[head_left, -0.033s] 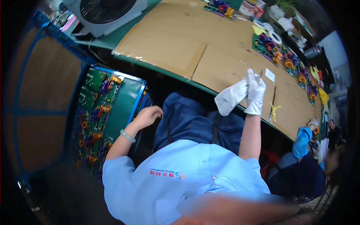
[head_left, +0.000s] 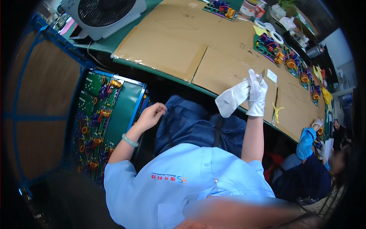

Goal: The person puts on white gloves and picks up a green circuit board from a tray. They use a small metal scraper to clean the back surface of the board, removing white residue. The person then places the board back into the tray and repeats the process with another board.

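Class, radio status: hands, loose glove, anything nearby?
Left hand bare, loosely curled beside dark-blue clothing. Right hand gloved, gripping loose white glove. Circuit boards on cardboard beyond.

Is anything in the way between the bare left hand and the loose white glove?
Nothing visible blocks the left hand from the loose white glove, held in the gloved right hand. Across the gap the picture shows only the navy trousers and dark space by the table edge; heights are hard to judge here.

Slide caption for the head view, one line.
Gloved right hand holds a loose white glove at a cardboard-covered table; bare left hand is between blue trousers and circuit boards.
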A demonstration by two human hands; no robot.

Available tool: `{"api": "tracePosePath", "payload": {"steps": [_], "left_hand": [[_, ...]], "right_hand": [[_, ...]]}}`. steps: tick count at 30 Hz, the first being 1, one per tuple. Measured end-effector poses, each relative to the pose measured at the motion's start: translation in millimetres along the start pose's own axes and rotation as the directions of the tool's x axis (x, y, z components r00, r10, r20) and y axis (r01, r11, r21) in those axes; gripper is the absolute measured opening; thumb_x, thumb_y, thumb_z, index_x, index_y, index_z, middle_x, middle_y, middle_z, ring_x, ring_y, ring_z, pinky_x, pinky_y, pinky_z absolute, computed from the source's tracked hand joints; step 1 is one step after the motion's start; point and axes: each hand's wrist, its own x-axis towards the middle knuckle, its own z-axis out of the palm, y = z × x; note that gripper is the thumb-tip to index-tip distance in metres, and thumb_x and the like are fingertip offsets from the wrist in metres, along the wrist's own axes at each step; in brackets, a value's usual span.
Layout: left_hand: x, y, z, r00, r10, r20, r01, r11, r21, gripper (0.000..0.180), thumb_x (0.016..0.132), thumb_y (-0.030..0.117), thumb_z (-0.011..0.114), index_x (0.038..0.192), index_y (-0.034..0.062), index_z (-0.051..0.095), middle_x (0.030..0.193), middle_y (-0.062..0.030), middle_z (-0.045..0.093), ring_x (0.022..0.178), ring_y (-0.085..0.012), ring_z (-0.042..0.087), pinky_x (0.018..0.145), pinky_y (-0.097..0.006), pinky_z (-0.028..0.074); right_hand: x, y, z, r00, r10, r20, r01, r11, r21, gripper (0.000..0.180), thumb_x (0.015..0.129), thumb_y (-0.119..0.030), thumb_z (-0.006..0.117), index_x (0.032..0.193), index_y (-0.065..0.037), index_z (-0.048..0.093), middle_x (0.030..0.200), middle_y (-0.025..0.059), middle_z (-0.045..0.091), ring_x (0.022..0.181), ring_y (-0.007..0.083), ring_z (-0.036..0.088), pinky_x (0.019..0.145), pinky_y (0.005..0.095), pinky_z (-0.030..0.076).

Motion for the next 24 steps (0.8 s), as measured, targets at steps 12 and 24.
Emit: {"api": "tracePosePath", "payload": {"steps": [12, 24], "left_hand": [[95, 118, 90, 0.990, 0.097, -0.103, -0.119, 0.180, -0.977, 0.020, 0.101, 0.022, 0.063, 0.106, 0.0031, 0.060, 0.093, -0.0032, 0.066, 0.086, -0.0111, 0.063, 0.080, -0.026, 0.051], [95, 127, 46, 0.904, -0.185, -0.385, -0.352, 0.188, -0.917, 0.049, 0.110, 0.023, 0.032, 0.151, -0.0041, 0.028, 0.154, -0.0184, 0.038, 0.143, -0.0274, 0.041, 0.118, -0.042, 0.034]], "right_hand": [[7, -43, 23, 0.985, -0.160, 0.056, 0.157, 0.986, 0.060, 0.032, 0.098, -0.028, 0.066, 0.078, -0.003, 0.066, 0.067, 0.0056, 0.066, 0.058, 0.0111, 0.059, 0.056, 0.0253, 0.046], [22, 1, 39, 0.974, -0.011, 0.226, 0.046, 0.987, -0.154, 0.027, 0.103, -0.025, 0.059, 0.118, -0.004, 0.067, 0.101, 0.0088, 0.072, 0.064, 0.0067, 0.060, 0.057, 0.0208, 0.048]]}}
